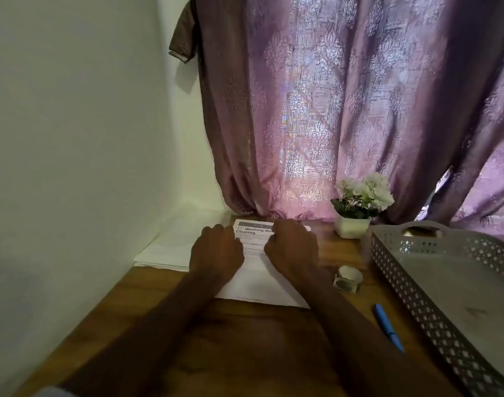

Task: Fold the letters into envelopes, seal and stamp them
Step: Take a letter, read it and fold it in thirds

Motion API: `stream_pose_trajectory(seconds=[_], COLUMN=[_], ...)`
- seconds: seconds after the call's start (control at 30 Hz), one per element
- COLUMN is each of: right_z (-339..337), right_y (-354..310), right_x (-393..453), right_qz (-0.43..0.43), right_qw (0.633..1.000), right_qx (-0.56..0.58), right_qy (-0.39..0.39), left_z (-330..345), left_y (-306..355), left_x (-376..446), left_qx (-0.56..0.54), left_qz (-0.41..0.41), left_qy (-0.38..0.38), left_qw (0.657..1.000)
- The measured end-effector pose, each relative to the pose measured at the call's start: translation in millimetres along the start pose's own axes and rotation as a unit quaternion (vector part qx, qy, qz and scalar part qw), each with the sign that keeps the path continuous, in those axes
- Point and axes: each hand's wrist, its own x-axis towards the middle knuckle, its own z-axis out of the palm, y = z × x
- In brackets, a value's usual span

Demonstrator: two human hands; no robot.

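Observation:
A printed letter (253,229) headed "Washing Ma... Cleaning" lies on the wooden table (245,339) near the curtain. Its near part (259,285) shows blank white, as if folded up over the print. My left hand (216,247) rests on the letter's left side with fingers curled down onto the paper. My right hand (293,245) does the same on the right side, knuckles up. The fingertips are hidden under the hands. A stack of white envelopes or sheets (164,253) lies to the left against the wall. A small roll of round stickers (348,277) sits right of the letter.
A blue pen (388,328) lies on the table at the right. A grey perforated tray (417,287) fills the right side. A white pot with white flowers (355,209) stands at the back by the purple curtain (331,110). A white wall (73,138) borders the left.

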Motion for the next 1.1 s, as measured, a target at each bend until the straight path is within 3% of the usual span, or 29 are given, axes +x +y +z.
stream_pose_trajectory(seconds=[0.1,0.27,0.4,0.53,0.6,0.77,0.93,1.1], right_z=[9,13,11,12,14,16,15,12], right_y=[7,13,11,11,12,13,14,12], right_x=[-5,-17,-20,-21,-20,-20,-21,-19], right_qz=[-0.026,-0.013,-0.013,-0.004,-0.004,-0.005,-0.002,-0.012], right_qw=[0.998,0.997,0.996,0.996,0.996,0.997,0.998,0.997], right_qx=[-0.049,-0.044,-0.035,-0.043,-0.041,-0.036,-0.026,-0.035], right_qy=[-0.024,-0.067,-0.082,-0.083,-0.079,-0.075,-0.066,-0.061], left_z=[11,9,-8,-22,-26,-31,-32,-33], left_y=[4,11,13,13,11,1,1,-3], left_x=[-5,-13,-12,-9,-5,-1,-2,0], left_qx=[0.05,0.036,-0.14,-0.363,-0.42,-0.456,-0.392,-0.422], left_qz=[-0.005,-0.02,-0.11,-0.217,-0.248,-0.277,-0.292,-0.304], left_qy=[-0.032,-0.047,-0.038,-0.014,-0.007,-0.019,-0.029,-0.061], left_qw=[0.998,0.998,0.983,0.906,0.873,0.846,0.872,0.852])
